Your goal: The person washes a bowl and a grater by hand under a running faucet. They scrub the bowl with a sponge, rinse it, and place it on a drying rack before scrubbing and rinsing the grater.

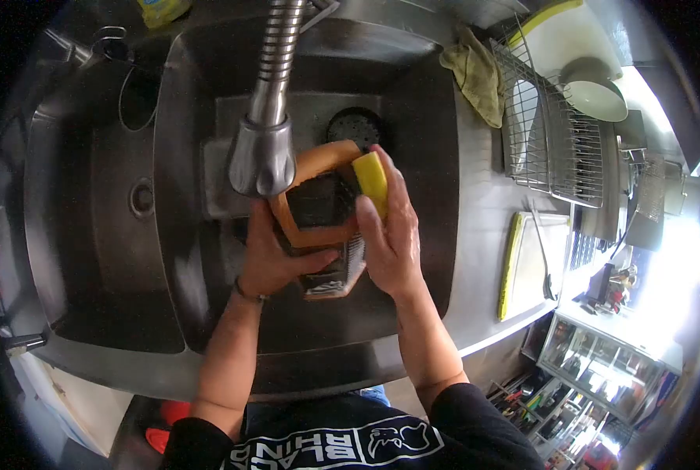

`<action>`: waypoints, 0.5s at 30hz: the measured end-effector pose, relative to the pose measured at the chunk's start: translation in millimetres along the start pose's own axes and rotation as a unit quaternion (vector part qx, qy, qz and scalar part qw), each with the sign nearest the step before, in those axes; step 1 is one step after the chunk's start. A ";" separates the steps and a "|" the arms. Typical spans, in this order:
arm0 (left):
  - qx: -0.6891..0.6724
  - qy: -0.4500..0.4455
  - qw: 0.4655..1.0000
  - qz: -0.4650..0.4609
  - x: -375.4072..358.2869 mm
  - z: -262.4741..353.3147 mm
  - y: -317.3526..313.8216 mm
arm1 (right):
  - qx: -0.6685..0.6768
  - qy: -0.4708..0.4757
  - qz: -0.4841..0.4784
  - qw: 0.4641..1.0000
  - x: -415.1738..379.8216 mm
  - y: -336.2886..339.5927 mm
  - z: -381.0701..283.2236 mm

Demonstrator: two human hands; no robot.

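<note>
Over the right-hand sink basin, my left hand (275, 258) grips a many-sided box grater (326, 236) with orange edging and metal faces. Its wide open end is turned up toward me, and the left thumb lies across one side face. My right hand (391, 247) is closed around a yellow sponge (371, 182), held against the grater's right edge near the orange rim. The right fingertips are partly hidden behind the sponge. Just above my left hand hangs the metal spray head (262, 157) of the tap. No running water can be made out.
A second sink basin (103, 227) lies to the left. On the right counter are a cloth (475, 74), a wire dish rack (550, 129) with a bowl (595, 98), and a white cutting board (532, 266) with a long utensil. A dark round drain (354, 127) shows beyond the grater.
</note>
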State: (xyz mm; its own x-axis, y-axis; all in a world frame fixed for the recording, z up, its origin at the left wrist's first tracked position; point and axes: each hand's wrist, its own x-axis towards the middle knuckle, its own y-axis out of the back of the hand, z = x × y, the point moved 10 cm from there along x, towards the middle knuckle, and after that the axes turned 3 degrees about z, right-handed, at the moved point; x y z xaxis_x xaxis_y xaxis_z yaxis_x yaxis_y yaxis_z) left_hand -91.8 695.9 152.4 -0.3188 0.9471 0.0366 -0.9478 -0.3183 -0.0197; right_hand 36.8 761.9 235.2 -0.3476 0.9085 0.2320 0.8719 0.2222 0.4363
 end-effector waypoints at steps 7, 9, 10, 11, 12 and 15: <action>0.044 -0.091 0.995 -0.024 6.1 19.0 -8.9 | -0.166 0.080 0.033 0.982 3.9 47.2 7.4; 0.017 -0.104 0.994 -0.044 4.5 16.3 -15.6 | -0.160 0.117 0.060 0.978 14.2 45.2 -24.5; -0.007 -0.119 0.991 -0.066 2.9 18.0 -20.7 | -0.200 0.212 0.003 0.957 14.8 22.7 -45.5; -0.008 -0.119 0.991 -0.068 1.6 24.9 -20.8 | -0.238 0.303 -0.054 0.921 7.8 0.8 -59.9; 0.012 -0.087 0.993 -0.074 1.4 30.8 -20.6 | -0.239 0.303 -0.054 0.921 6.7 -4.9 -57.3; 0.013 -0.033 0.995 -0.095 -1.3 15.1 -22.5 | -0.263 0.240 -0.110 0.928 14.3 -21.7 -34.3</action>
State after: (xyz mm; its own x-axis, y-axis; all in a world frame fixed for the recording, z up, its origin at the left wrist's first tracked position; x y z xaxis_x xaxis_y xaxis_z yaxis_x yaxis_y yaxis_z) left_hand -70.2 701.2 167.9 -0.1324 0.9858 0.1035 -0.9906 -0.1352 0.0201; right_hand 1.1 757.9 258.9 -0.7211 0.5709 0.3926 0.5167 0.0656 0.8536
